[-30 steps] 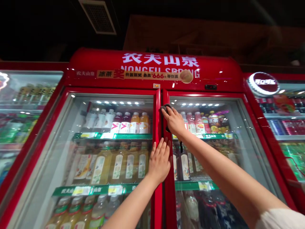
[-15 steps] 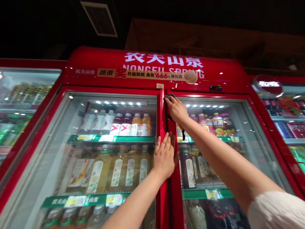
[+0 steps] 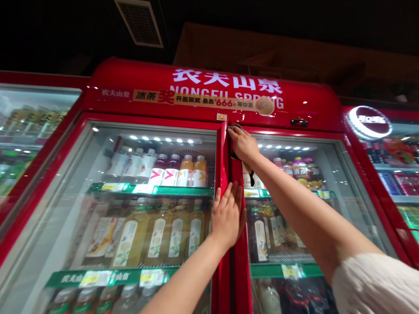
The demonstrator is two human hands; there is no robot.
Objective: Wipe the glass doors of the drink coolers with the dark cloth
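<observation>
A red drinks fridge (image 3: pixel 131 74) with two glass doors fills the middle of the view. My left hand (image 3: pixel 227 214) lies flat, fingers spread upward, on the red frame of the left door (image 3: pixel 223 150), near where the doors meet. Above it, my right hand (image 3: pixel 244 143) presses a dark cloth (image 3: pixel 251 175) against the top inner corner of the right door, its fingers bent over the cloth. Part of the cloth hangs below the palm.
Bottles (image 3: pixel 131 237) stand on green-edged shelves (image 3: pixel 153 190) behind the glass. More lit fridges flank this one, the right one with a round lit sign (image 3: pixel 369 122). A ceiling vent (image 3: pixel 140 22) is overhead.
The view has shifted slightly. My right hand stays at the door's top corner with the cloth, and my left hand remains flat on the frame. The round sign looks brighter.
</observation>
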